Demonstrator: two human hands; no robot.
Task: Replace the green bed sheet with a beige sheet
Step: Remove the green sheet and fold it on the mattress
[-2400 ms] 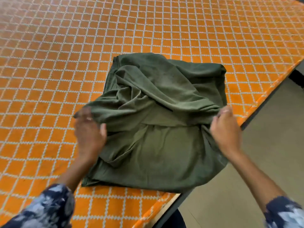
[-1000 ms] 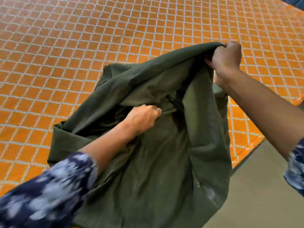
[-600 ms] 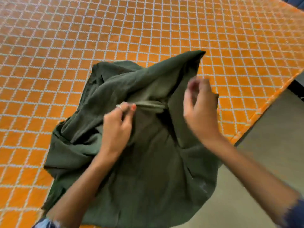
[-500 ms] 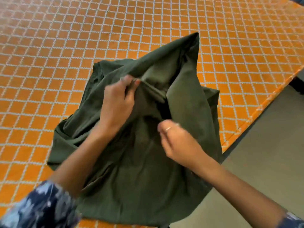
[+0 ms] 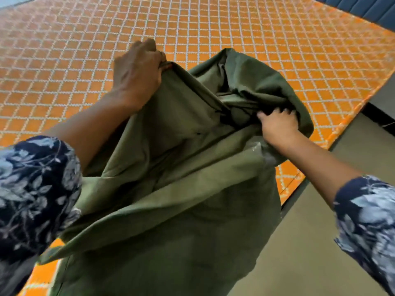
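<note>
Both hands hold the green sheet [image 5: 181, 189] over the orange bed [image 5: 213, 28]: left hand [image 5: 136, 71] high, right hand [image 5: 277, 124] near the bed's edge.

Green sheet [image 5: 181, 189]: matt woven cloth, soft and creased; bed cover [image 5: 256, 28]: orange quilted fabric, white stitched grid, textured; sleeves [image 5: 36, 184]: printed floral cloth; floor [image 5: 320, 242]: smooth, matt.

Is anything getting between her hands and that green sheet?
Nothing visible does. The left hand grips a raised edge of the green sheet, and the right hand clutches its bunched folds.
</note>
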